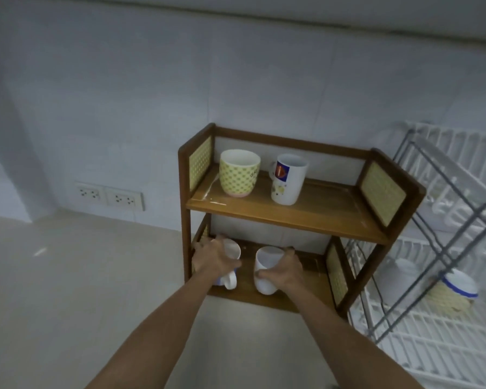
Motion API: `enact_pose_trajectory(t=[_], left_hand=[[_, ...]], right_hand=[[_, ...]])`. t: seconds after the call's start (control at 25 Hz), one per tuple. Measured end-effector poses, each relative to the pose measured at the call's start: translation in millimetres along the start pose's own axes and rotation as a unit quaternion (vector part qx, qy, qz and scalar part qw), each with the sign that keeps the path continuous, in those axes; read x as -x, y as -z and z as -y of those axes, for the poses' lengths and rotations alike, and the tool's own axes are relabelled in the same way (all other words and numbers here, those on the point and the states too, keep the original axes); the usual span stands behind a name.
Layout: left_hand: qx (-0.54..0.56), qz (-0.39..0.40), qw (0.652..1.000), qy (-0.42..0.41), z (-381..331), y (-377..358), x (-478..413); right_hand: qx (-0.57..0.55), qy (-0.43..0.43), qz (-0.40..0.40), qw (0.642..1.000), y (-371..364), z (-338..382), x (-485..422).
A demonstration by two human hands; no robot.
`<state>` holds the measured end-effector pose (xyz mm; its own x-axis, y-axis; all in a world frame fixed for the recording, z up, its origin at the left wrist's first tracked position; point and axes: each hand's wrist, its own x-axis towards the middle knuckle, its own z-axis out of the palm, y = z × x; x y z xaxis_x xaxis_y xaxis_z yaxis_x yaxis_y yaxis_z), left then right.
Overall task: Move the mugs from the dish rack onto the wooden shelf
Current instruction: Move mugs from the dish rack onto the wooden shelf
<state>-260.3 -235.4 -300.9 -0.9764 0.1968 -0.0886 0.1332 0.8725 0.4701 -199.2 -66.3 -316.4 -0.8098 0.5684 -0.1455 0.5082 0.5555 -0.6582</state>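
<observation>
While both arms reach forward in the head view, I've got each hand on a mug down on the lower level of the wooden shelf (281,217). My left hand (212,258) has its grip wrapped around a white mug (232,249) at the left side of that lower board; the mug's handle pokes out toward me under the hand, and there's a bit of blue print showing near it. My right hand (285,269) has its grip closed around a plain white mug (267,269) just to the right, fingers curled over the far side and thumb on the near side. Both look upright, maybe tipped a touch, and I honestly can't tell if their bases are fully down on the board.

Up on the top level sit two more, well apart from my hands: a yellow patterned mug (239,173) on the left and a tall white printed mug (288,179) beside it, with a red and blue logo.

Over on the right is the white dish rack (444,341), right next to the shelf, with grey metal frame bars. One more yellow and white mug with a blue rim (452,294) is lying in its lower tier, a bit blurry.

Everything stands on a pale tabletop (67,290), and there's a pair of wall sockets (110,195) on the tiled wall to the left.
</observation>
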Motion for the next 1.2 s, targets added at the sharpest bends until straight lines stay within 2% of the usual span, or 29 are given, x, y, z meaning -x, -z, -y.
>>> enact_pose_trajectory(t=[0.12, 0.36, 0.6, 0.72, 0.84, 1.04, 1.12, 1.2], left_hand=[[-0.013, -0.003, 1.000, 0.016, 2.0, -9.5, -14.5], [0.002, -0.027, 1.000, -0.008, 10.3, -22.7, -24.8], [0.033, -0.033, 0.999, -0.027, 12.8, -24.2, -27.0], [0.031, -0.107, 0.992, -0.062, 10.1, -21.9, -7.5], [0.067, -0.170, 0.972, -0.148, 1.7, -24.2, 26.1], [0.106, -0.148, 0.930, -0.319, -37.2, -36.9, 97.2], [0.095, -0.132, 0.888, -0.431, -65.3, -42.9, 127.1], [0.093, -0.127, 0.823, -0.546, -99.5, -48.9, 149.3]], right_hand=[[0.011, -0.004, -0.001, 1.000, -9.7, 3.4, -12.4], [0.010, 0.006, -0.002, 1.000, -22.1, 1.5, -19.0], [0.014, 0.003, 0.038, 0.999, -20.6, 1.7, -14.7], [-0.037, 0.028, 0.014, 0.999, -9.6, -1.7, 3.7], [-0.094, 0.076, 0.005, 0.993, 11.4, -10.9, 38.9], [-0.197, 0.134, -0.065, 0.969, 66.7, -69.7, 117.5], [-0.239, 0.151, -0.100, 0.954, 98.6, -97.4, 143.2], [-0.258, 0.158, -0.138, 0.943, 133.0, -122.7, 155.5]])
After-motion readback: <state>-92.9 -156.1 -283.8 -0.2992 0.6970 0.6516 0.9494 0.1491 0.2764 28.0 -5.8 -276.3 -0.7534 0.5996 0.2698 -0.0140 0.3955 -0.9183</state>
